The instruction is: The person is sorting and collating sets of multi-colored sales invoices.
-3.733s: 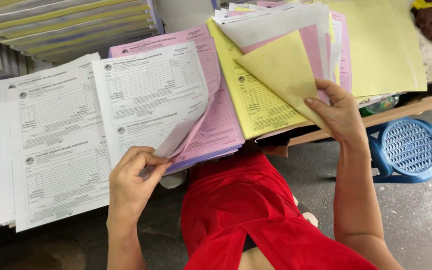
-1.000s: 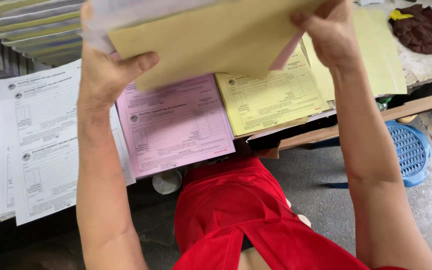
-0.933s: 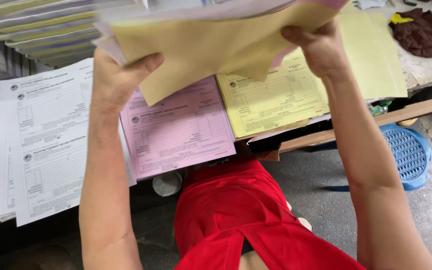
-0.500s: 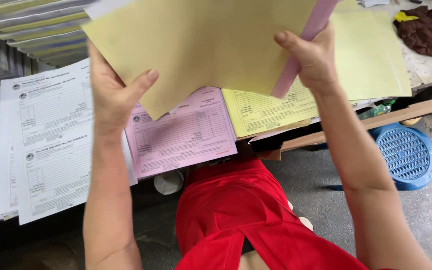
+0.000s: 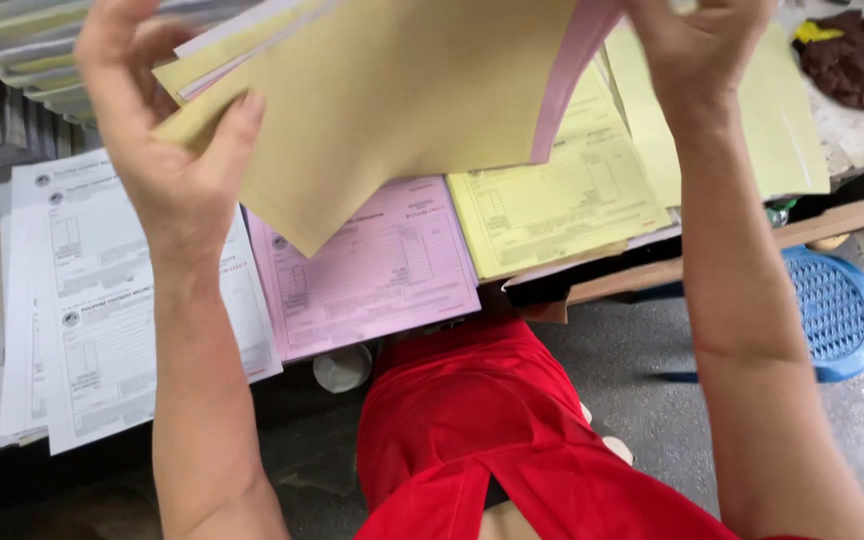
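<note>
- My left hand (image 5: pixel 167 150) grips the left edge of the sheaf of yellow, pink and white sheets (image 5: pixel 402 110), thumb in front.
- My right hand (image 5: pixel 697 50) pinches its right edge.
- The sheaf is raised above the pink form stack (image 5: pixel 372 270), with the white form stack (image 5: pixel 92 310) to the left and the yellow form stack (image 5: pixel 552 205) to the right.

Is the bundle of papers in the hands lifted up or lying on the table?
Lifted. The left hand and right hand hold the paper bundle above the pink forms.

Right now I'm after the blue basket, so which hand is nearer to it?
Right. The right hand is up above the blue basket; the left hand is far across.
</note>
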